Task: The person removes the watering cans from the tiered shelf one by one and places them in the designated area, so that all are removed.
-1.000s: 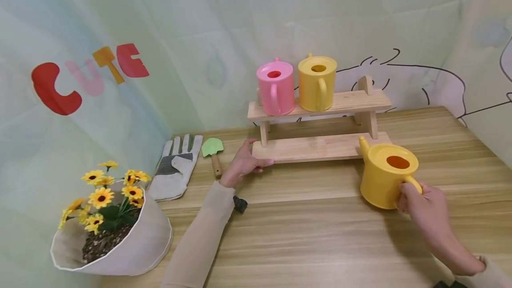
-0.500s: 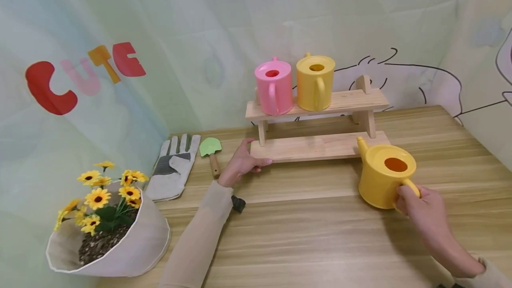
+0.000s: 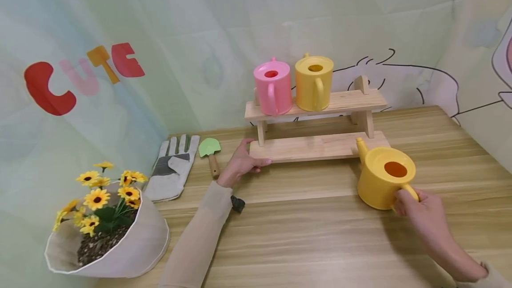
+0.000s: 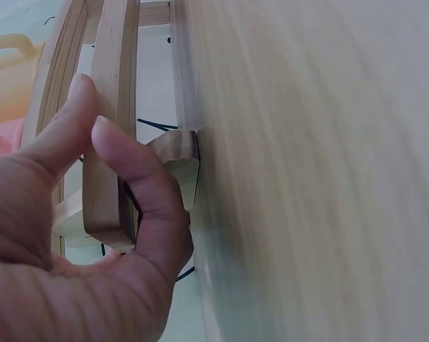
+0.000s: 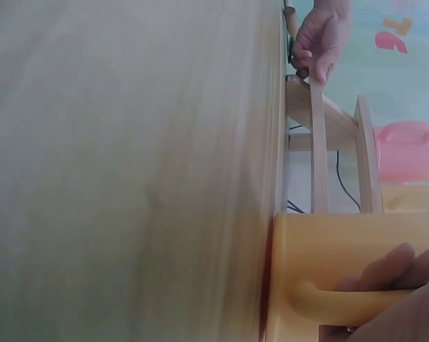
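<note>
At the right of the head view, the nearer watering can (image 3: 376, 188) is yellow outside, orange inside. Upper centre, the pink can (image 3: 283, 92) is red within; the second can (image 3: 306, 88) is yellow too. The rack (image 3: 312, 146) is pale, grained wood, the tabletop (image 3: 304, 234) tan with long brown streaks. Left of centre, the trowel (image 3: 210, 147) is light green and brown, the glove (image 3: 172, 170) off-white with a grey band. Lower left, the flowers (image 3: 93, 200) are yellow with dark centres; upper left, the letters (image 3: 56, 106) are red, pink and orange.
</note>
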